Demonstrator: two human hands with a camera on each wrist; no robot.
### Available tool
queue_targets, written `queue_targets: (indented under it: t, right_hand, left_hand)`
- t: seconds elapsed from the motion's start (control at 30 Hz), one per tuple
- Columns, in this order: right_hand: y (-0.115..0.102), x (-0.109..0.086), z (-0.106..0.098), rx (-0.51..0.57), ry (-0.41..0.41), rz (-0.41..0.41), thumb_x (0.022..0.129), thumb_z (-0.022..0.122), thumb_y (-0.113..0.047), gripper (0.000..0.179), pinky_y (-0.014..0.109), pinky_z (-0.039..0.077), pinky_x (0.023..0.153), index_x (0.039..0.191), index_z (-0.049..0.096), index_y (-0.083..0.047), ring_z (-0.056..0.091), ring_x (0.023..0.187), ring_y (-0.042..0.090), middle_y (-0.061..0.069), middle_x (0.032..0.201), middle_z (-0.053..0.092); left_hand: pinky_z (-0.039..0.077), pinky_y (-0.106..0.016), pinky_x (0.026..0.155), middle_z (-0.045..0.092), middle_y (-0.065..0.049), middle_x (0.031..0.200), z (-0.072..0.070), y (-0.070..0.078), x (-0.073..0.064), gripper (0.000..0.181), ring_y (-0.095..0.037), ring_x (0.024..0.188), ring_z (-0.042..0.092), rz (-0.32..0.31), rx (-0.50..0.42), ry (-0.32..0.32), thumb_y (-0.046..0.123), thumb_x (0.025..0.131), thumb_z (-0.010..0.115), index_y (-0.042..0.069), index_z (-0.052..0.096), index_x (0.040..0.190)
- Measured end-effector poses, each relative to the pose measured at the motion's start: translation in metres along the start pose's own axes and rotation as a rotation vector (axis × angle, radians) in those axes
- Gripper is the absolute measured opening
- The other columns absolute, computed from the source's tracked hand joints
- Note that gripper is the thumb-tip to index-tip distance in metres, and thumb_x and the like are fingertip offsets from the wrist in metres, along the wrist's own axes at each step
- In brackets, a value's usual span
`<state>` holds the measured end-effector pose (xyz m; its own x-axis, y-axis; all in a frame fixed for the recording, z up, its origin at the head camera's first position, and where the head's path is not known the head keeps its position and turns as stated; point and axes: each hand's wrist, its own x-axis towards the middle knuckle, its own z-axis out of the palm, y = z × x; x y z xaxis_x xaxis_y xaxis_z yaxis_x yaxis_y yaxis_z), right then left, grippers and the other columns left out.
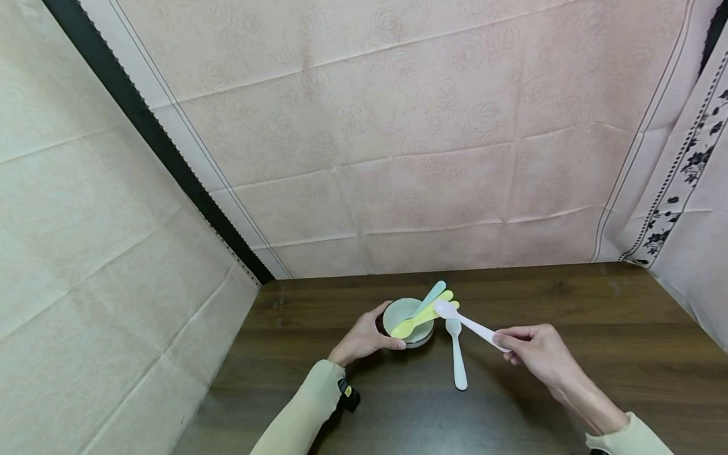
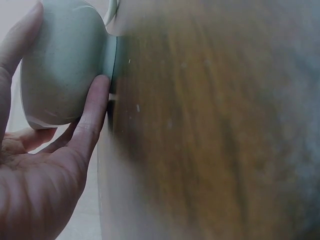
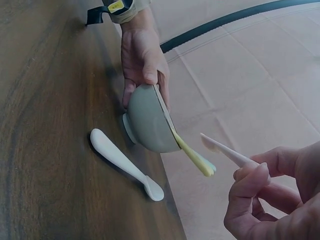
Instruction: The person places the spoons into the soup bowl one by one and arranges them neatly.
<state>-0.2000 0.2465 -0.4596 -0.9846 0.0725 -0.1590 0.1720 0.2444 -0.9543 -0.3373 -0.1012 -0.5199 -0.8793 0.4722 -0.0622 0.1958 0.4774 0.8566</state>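
My left hand [image 1: 366,338] holds a pale green bowl [image 1: 400,308] by its side, the thumb near the rim and fingers curved round the wall. Inside lean yellow spoons [image 1: 405,329] and a blue-green spoon [image 1: 435,292], handles sticking out over the right rim. My right hand [image 1: 537,355] pinches a pale lilac spoon [image 1: 473,326] by the handle end; its scoop points at the bowl, beside the yellow handles. A whitish spoon [image 1: 458,361] lies on the table right of the bowl. The left wrist view shows the bowl's outer wall [image 2: 65,65] close up.
The brown wooden table [image 1: 398,411] extends under both hands. A pinkish patterned cloth [image 1: 421,158] hangs behind it, with a pale cloth [image 1: 102,284] at the left and a flower-bordered one [image 1: 696,164] at the right. A black device [image 1: 349,397] is on my left wrist.
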Motion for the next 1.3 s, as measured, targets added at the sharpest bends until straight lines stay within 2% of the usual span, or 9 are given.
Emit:
queue_targets:
  t: [0.17,0.5,1.03,1.3]
  right_hand:
    - [0.000,0.005,0.001,0.012,-0.019,-0.001,0.106,0.069,-0.013,0.035,0.020,0.054,0.065,0.126,0.073,0.016,0.061,0.066,0.001,-0.011,0.072,0.069]
    - [-0.005,0.016,0.005,-0.049,-0.051,-0.037,0.106,0.068,-0.011,0.032,0.021,0.052,0.063,0.123,0.074,0.016,0.060,0.067,0.003,-0.007,0.076,0.068]
    - [-0.006,0.029,0.015,-0.034,-0.100,-0.038,0.104,0.071,-0.011,0.030,0.022,0.050,0.063,0.119,0.076,0.014,0.060,0.067,0.006,-0.006,0.073,0.068]
    - [-0.008,0.036,0.022,-0.037,-0.146,-0.057,0.102,0.073,-0.010,0.030,0.022,0.050,0.063,0.119,0.076,0.015,0.059,0.066,0.006,-0.006,0.071,0.068]
  left_hand:
    - [0.036,-0.059,0.129,0.052,-0.010,0.168,0.000,0.000,0.000,0.109,-0.030,0.152,0.049,-0.001,0.005,0.002,0.033,0.082,0.099,0.012,0.038,0.170]
    - [0.035,-0.060,0.129,0.050,-0.011,0.169,-0.001,0.001,0.001,0.109,-0.031,0.153,0.049,-0.004,0.001,0.001,0.032,0.083,0.098,0.010,0.037,0.171]
    - [0.039,-0.058,0.126,0.053,-0.009,0.166,0.000,0.002,-0.001,0.106,-0.029,0.147,0.052,-0.012,0.007,-0.007,0.031,0.083,0.098,0.015,0.039,0.170]
    - [0.040,-0.057,0.125,0.053,-0.009,0.166,0.000,0.002,0.000,0.107,-0.028,0.145,0.053,-0.006,-0.002,-0.004,0.031,0.083,0.097,0.012,0.038,0.170]
